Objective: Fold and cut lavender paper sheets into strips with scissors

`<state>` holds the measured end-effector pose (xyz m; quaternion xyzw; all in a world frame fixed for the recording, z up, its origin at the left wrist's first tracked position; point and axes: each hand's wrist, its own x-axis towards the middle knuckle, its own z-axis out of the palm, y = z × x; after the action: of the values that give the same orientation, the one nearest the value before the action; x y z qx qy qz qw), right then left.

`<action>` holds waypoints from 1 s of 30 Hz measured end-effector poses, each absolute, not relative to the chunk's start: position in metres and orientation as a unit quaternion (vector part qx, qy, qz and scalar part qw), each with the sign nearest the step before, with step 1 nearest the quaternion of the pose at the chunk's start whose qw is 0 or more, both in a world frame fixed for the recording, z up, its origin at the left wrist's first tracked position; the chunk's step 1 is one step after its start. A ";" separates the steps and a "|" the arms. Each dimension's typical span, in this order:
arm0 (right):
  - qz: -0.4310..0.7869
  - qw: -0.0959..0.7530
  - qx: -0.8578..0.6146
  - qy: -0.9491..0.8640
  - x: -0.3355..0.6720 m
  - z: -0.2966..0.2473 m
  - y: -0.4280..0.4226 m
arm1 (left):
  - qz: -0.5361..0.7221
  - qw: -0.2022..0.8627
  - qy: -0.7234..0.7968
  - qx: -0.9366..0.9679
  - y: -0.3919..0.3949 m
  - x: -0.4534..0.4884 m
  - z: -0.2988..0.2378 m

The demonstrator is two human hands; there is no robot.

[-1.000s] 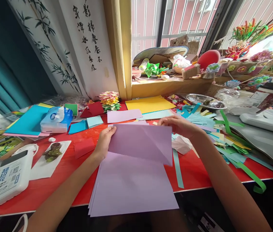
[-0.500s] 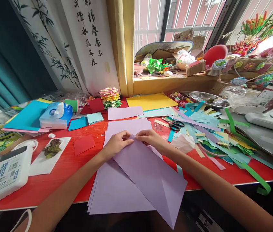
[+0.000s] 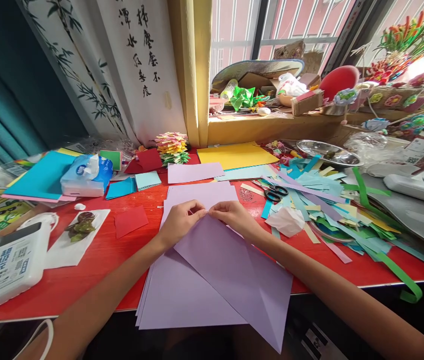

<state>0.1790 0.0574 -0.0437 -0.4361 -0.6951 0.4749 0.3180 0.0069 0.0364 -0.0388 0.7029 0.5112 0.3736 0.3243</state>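
A sheet of purple paper (image 3: 234,270) with a diagonal crease near its lower right lies askew over a stack of purple paper (image 3: 182,305). My left hand (image 3: 185,220) pinches the sheet's top corner between thumb and fingers. Right beside it, my right hand (image 3: 230,216) pinches the same corner, with the fingertips of both hands almost touching. The corner itself is mostly hidden by the fingers. The sheet's lower right end hangs past the table's front edge.
Black-handled scissors (image 3: 275,193) and a heap of coloured paper strips (image 3: 324,200) lie to the right. Crumpled white tissue (image 3: 286,221) sits near my right forearm. On the left are a red paper square (image 3: 131,221), a tissue pack (image 3: 87,176) and a white box (image 3: 11,267).
My fingertips have drawn closer together at the corner. The sheet's lower end has swung slightly to the right. The whole view has shifted a little.
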 end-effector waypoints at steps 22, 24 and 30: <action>0.545 0.294 -0.448 -0.644 0.184 -0.040 0.057 | 0.442 0.194 0.586 0.651 0.052 -0.020 -0.021; 0.545 0.291 -0.451 -0.644 0.184 -0.040 0.058 | 0.435 0.181 0.594 0.652 0.055 -0.024 -0.020; 0.546 0.277 -0.456 -0.646 0.186 -0.041 0.060 | 0.414 0.125 0.613 0.661 0.059 -0.033 -0.017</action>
<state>0.1861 0.0596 -0.0409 -0.4555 -0.6461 0.5461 0.2771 -0.0333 0.0586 -0.0172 0.6612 0.6128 0.4143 0.1253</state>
